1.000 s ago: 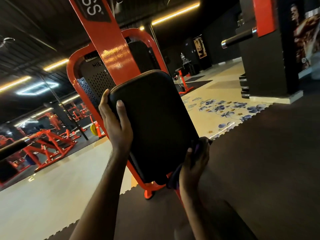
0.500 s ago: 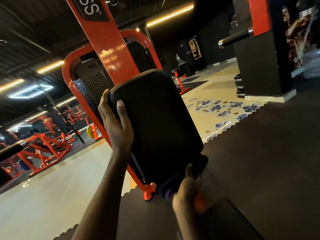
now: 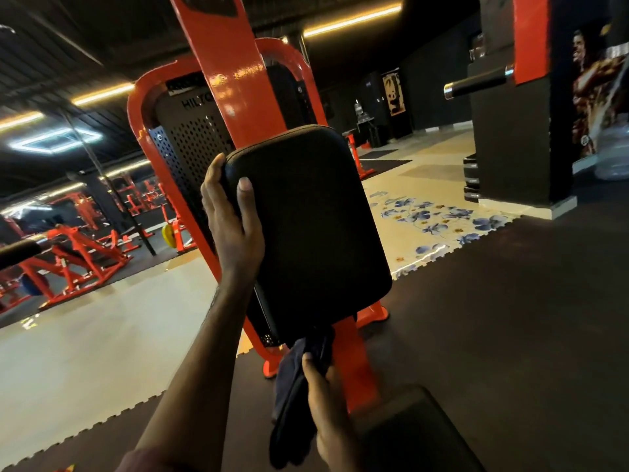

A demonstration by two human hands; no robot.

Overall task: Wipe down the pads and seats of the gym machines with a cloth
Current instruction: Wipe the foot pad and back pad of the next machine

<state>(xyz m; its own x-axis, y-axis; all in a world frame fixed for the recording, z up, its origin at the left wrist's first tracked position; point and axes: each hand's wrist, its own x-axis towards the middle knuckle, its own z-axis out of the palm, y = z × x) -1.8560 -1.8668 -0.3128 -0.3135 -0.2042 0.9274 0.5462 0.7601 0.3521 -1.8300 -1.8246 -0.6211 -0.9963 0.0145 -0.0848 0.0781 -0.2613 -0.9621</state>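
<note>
Dark rubber floor mat (image 3: pixel 510 318) carries orange machine frame (image 3: pixel 218 46).

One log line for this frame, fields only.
left hand: holds pad edge | right hand: grips cloth below pad, off its face | seat: untouched

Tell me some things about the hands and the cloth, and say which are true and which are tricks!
1. The left hand grips the edge of the black pad. True.
2. The cloth is bright yellow. False: it is dark.
3. The right hand holds the cloth below the pad. True.
4. The machine frame is green. False: it is orange-red.
5. The cloth lies spread over the top of the pad. False: it hangs from the right hand near the pad's bottom edge.
</note>
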